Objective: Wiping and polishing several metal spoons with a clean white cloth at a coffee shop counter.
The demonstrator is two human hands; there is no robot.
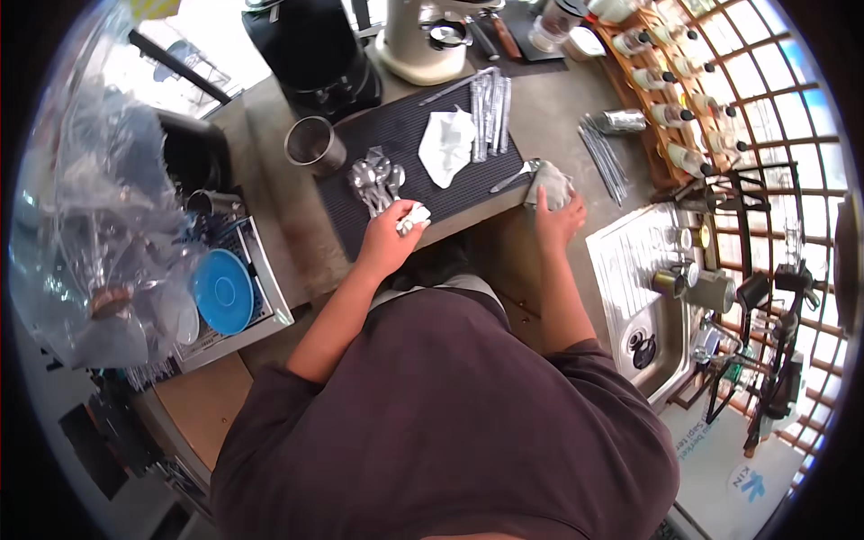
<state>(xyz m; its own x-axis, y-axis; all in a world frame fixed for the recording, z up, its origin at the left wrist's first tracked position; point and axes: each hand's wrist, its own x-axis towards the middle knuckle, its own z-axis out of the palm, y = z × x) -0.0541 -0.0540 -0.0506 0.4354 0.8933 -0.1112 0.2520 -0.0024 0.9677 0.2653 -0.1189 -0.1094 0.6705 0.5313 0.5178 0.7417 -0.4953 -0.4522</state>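
A small crumpled white tissue [417, 216] is pinched in my left hand [390, 236], by the mat's front edge. Just beyond that hand lies a cluster of metal spoons [378, 177], partly in clear plastic. My right hand [561, 219] has its fingers around a bunched grey cloth [550, 183] at the counter's edge. A table knife [514, 177] lies beside the cloth, its far end close to it. On the black ribbed mat [405, 138] rest a white paper napkin [447, 145] and a row of plastic-wrapped slim items [491, 115].
A clear cup [315, 145] stands left of the spoons. Thin metal sticks [604, 162] lie on the right, near a sink [638, 337]. A blue saucer [224, 291] sits on a left tray. A grinder [422, 40], black machine [314, 54] and bottle rack [634, 101] line the back.
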